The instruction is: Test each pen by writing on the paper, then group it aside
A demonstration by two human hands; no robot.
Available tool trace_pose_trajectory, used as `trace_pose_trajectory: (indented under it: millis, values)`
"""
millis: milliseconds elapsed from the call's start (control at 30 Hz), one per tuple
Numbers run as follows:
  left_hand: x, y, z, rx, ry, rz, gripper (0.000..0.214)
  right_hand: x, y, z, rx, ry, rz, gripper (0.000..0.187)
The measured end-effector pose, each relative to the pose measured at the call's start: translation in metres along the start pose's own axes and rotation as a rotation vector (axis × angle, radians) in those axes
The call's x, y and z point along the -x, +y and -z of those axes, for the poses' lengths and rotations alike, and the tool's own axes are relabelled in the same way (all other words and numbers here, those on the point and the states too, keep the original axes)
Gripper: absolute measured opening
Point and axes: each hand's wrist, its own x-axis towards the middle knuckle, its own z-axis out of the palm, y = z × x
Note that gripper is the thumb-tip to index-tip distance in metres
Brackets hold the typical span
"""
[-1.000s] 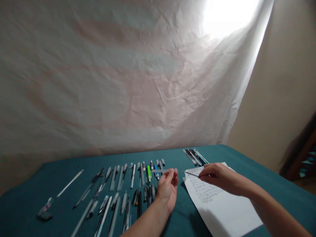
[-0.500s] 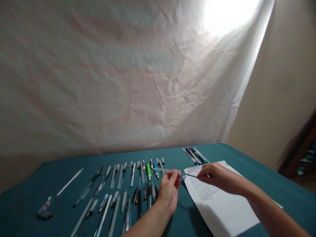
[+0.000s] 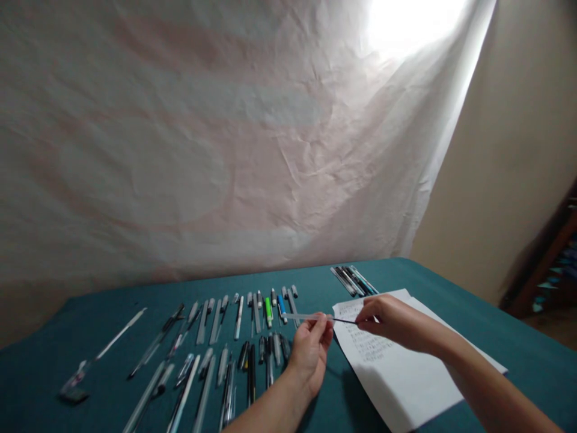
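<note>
Lower centre, the left hand (image 3: 310, 356) pinches a translucent plastic tube (image 3: 301, 316); the right hand (image 3: 383, 315) pinches a thin dark rod (image 3: 346, 321), seemingly only partly inserted.

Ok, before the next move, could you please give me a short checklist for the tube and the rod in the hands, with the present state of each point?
1. Tube secure in the left hand: ok, pinched between thumb and fingers.
2. Rod secure in the right hand: ok, held by the fingertips.
3. Rod roughly in line with the tube: ok, its tip is at the tube's right end.
4. Rod inside the tube: cannot tell, that end is too small and partly behind the fingers.
5. Tube free of the blue pen: cannot tell, they overlap in this view.
6. Paper fully visible: not ok, the right hand hides part of it.
</note>
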Motion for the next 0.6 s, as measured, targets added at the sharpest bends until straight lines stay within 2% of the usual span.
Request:
trace_pose_trajectory:
  millis: [133,333,433,500,600]
  values:
    - [0.003,-0.003,-0.001,0.011,-0.031,0.034,0.011,-0.002,-0.002,-0.005,-0.004,0.015,0.007,0.02]
    - [0.007,-0.008,0.001,0.091,-0.109,0.136,0.016,-0.005,-0.008,0.001,-0.141,0.157,-0.009,0.027]
    - [0.009,-0.008,0.003,0.136,-0.159,0.178,0.017,-0.013,0.005,0.005,-0.288,0.252,-0.053,0.038]
    - [0.011,-0.007,0.004,0.157,-0.195,0.203,0.018,-0.026,0.02,0.0,-0.385,0.305,-0.101,0.043]
    - [0.013,-0.006,0.004,0.185,-0.227,0.242,0.018,-0.056,0.04,-0.021,-0.354,0.254,-0.097,0.04]
